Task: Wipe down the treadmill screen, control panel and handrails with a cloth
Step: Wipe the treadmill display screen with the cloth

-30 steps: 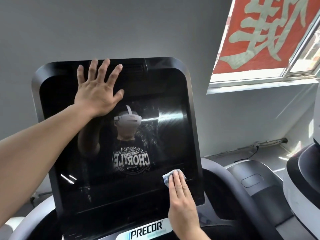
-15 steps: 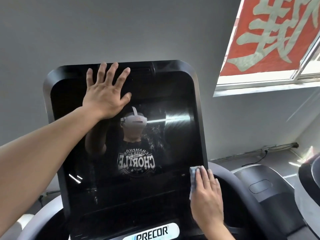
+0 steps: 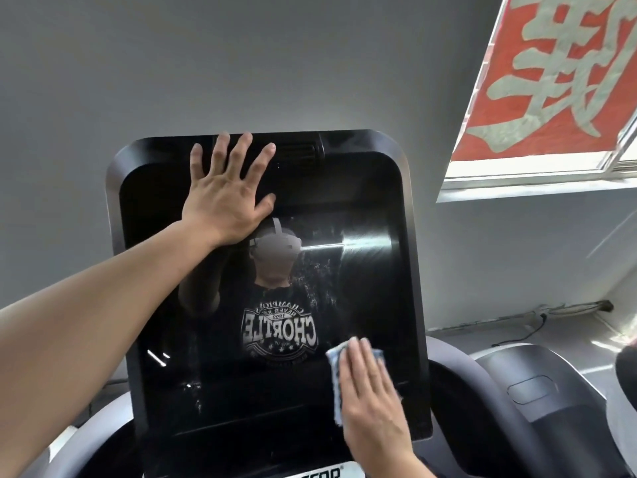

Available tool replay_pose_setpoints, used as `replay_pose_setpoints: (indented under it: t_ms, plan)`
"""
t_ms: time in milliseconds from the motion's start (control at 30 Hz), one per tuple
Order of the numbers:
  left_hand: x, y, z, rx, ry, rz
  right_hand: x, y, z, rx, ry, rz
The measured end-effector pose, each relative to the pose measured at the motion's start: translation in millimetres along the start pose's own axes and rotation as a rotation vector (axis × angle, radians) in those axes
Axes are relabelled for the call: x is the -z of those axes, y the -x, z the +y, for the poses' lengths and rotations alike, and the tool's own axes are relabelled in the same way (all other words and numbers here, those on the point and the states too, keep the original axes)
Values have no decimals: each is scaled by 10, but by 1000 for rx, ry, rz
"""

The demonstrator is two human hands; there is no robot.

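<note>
The left hand (image 3: 225,198) lies flat on the upper part of the black treadmill screen (image 3: 372,270), with its fingers straight and spread wide, and their tips reach the top frame (image 3: 344,141) of the screen. This grip holds nothing; the palm only presses on the glass.

The right hand (image 3: 370,401) is lower, near the bottom right corner of the screen. Its fingers are straight and close together, and they press a small cloth (image 3: 336,360) flat against the glass. The cloth is white with blue and shows above and to the left of these fingers; the rest of it is hidden under the hand. The grip is therefore open and flat on the cloth, not curled around it.

Between the two hands the glass reflects a person in a dark printed shirt, and some pale streaks and specks show on the surface there. To the right of the right hand a dark curved handrail (image 3: 465,381) runs beside the screen. Further right stands another machine (image 3: 537,391) with a grey cover. Above it, well away from both hands, there is a window (image 3: 537,174) with a red banner (image 3: 551,63).
</note>
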State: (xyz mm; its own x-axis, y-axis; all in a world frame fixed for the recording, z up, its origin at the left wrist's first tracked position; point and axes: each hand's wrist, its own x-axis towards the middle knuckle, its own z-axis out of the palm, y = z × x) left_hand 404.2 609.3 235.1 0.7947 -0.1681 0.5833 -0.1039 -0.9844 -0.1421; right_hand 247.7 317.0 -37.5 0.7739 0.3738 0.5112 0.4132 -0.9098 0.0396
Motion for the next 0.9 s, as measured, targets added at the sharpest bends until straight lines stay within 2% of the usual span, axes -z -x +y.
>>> replay_pose_setpoints:
  t_ms: [67, 100, 233, 267, 367, 433, 600, 700, 833, 900]
  plan:
    - [-2, -1, 2, 0, 1, -2, 38, 25, 80, 143, 25, 6]
    - [-7, 1, 2, 0, 0, -1, 127, -56, 202, 142, 47, 13]
    - [-15, -2, -5, 0, -4, 14, 431, -634, 637, -206, 105, 71]
    - [-14, 0, -5, 1, -1, 14, 418, -702, 606, -203, 114, 75]
    - [-20, -2, 1, 4, 11, 19, 212, -553, 284, 6, 87, 63]
    - [-25, -6, -1, 5, 14, 19, 195, -498, 263, 51, 26, 75]
    - [-23, -16, 5, 19, 9, 11, 548, -1463, 783, -147, -35, 157]
    - [-28, -11, 4, 17, 17, 14, 628, -1938, 569, -219, -111, 193]
    - [-6, 2, 5, 20, 18, 2, 626, -2117, 414, -52, -126, 214]
    - [3, 1, 6, 18, 26, -1, 672, -2249, 592, -128, -135, 251]
